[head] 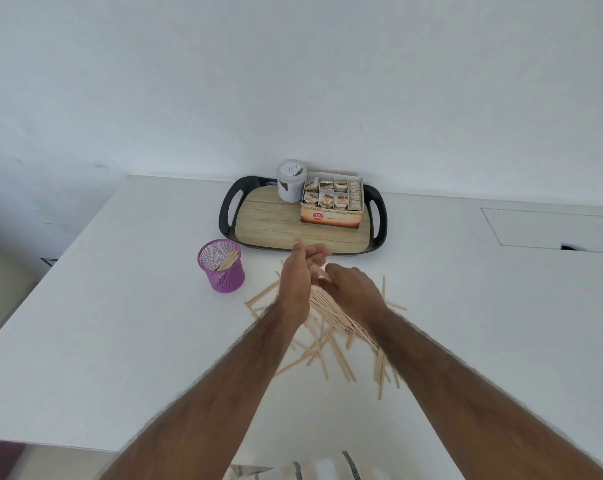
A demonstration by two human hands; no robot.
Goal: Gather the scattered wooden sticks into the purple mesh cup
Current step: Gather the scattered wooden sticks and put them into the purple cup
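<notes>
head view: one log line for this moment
phase: gathering | sticks: most piled on table, some in cup | left hand: grips sticks | right hand: over pile, grip unclear

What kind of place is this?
Probably a tea station in a home or office: a black-handled tray holds a ginger tea box and a white jar, with wooden sticks scattered on the white counter.

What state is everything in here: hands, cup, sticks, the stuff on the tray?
Purple mesh cup: upright, few sticks inside.
Pale wooden sticks: mostly scattered on white table.
Right hand: grips a bundle of sticks.
Left hand: fingers curled, blurred, grip unclear.
Cardboard tea box: open, on black tray.
White round jar: lidded, upright.
</notes>
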